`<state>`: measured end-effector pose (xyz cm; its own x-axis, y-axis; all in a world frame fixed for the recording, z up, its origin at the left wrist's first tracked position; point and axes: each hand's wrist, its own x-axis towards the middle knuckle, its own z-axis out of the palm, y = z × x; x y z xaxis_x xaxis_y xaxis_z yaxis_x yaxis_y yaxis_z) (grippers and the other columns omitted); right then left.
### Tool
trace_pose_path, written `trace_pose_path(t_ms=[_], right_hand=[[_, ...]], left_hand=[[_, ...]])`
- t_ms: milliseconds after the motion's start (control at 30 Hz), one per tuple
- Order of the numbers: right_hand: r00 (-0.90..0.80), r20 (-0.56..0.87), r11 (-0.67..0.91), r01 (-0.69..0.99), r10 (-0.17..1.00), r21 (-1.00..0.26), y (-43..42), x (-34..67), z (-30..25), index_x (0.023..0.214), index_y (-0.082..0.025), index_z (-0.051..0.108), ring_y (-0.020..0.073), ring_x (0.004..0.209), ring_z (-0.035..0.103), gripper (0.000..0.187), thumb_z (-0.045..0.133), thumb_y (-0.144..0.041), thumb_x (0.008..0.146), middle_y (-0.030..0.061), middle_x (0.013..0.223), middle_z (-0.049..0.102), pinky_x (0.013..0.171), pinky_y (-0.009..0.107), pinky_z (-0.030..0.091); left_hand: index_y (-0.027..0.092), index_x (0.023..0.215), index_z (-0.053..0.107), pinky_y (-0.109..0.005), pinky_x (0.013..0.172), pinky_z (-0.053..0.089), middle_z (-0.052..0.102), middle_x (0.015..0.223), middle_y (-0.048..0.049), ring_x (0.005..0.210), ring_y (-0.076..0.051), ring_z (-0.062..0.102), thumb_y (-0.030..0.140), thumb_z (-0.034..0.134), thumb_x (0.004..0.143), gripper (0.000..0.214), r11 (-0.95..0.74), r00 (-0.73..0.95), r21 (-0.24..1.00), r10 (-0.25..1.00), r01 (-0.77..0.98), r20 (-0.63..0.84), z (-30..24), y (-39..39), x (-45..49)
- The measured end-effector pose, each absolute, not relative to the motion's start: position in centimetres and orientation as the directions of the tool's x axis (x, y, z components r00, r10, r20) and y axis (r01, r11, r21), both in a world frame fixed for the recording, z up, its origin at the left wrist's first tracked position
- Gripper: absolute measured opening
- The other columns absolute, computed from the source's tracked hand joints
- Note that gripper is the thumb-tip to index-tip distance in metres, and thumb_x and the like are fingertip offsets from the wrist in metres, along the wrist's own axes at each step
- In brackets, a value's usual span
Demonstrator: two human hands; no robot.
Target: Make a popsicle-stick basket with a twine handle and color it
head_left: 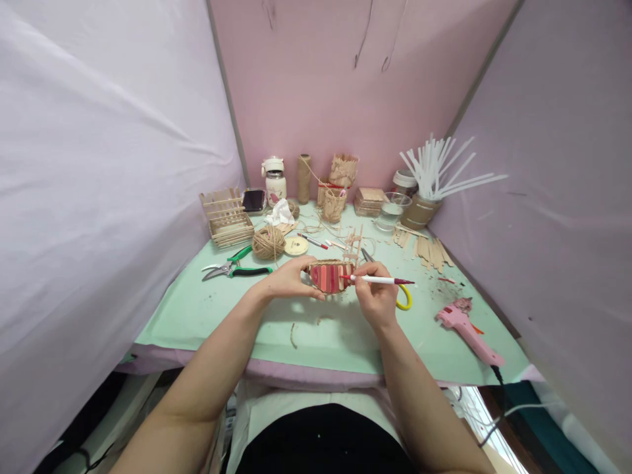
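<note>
My left hand [291, 279] grips the left end of a small craft piece [332, 278] made of wooden sticks, its face striped in reds and pinks with some pale wood showing. In my right hand [376, 296] is a white marker [378, 280] with a dark red end, held pinched and almost level. Its tip meets the striped face near the right side. Just behind the piece stands a little ladder-like frame of thin sticks [353, 243]. Scissors with a yellow handle [405, 297] lie partly hidden behind my right hand.
Pruning shears [237, 268] and a twine ball [268, 243] lie to the left. A pink glue gun [469, 332] rests at the right, its cable over the edge. Behind are a water cup [391, 214], a stick basket [230, 227] and a pot of white sticks [421, 212].
</note>
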<state>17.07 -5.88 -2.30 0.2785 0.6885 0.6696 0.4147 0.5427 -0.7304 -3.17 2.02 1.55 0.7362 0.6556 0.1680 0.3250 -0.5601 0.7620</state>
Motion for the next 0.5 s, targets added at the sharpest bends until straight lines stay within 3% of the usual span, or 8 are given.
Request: trace_pose_path(t_ms=[500], right_hand=[[0.306,0.644,0.523,0.392,0.701,-0.757,-5.82,17.0,-2.37,0.082,-0.023,0.06,0.0182,0.074,0.058,0.002,0.06,-0.026,0.083,0.0013,0.078,0.062,0.07,0.034,0.046]], left_hand=[[0.016,0.083,0.06,-0.028,0.074,0.041,0.059,0.086,-0.0009,0.084,-0.019,0.055,0.055,0.081,0.059,0.05,-0.57,0.742,0.76,0.646,0.312,0.18,1.73,1.81,-3.1]])
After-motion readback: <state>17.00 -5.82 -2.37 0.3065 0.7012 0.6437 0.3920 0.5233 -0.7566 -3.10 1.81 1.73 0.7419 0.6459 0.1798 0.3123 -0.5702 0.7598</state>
